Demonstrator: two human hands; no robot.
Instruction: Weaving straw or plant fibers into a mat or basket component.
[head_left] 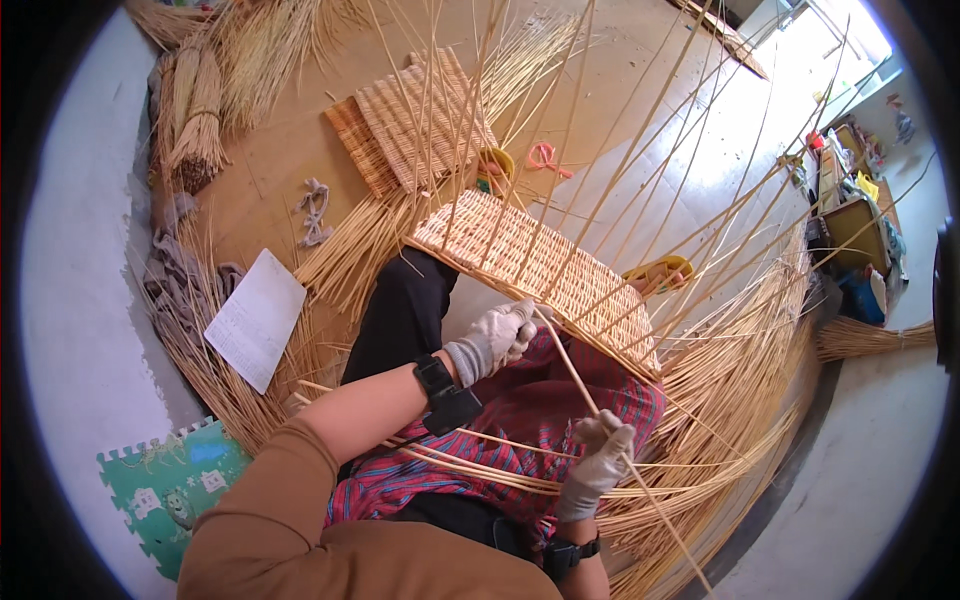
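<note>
Across my knees lies a woven wicker panel (pixel 535 258), with long upright stakes fanning out from its far side. My left hand (pixel 493 340), in a pale work glove, is closed at the panel's near edge, where one wicker rod (pixel 572 372) meets the weave. That rod runs down to the right into my gloved right hand (pixel 602 452), whose fingers are closed round it. Its free end passes on toward the lower edge. Under the panel a red and blue plaid cloth (pixel 480 420) covers my lap, with several loose rods lying over it.
Finished woven panels (pixel 415 120) lie on the floor ahead. Bundles of rods (pixel 200 130) stand at the far left, and a large heap of rods (pixel 745 400) spreads at right. A written sheet (pixel 256 318) and a green foam mat (pixel 175 490) are on the left. Shelves (pixel 855 220) stand far right.
</note>
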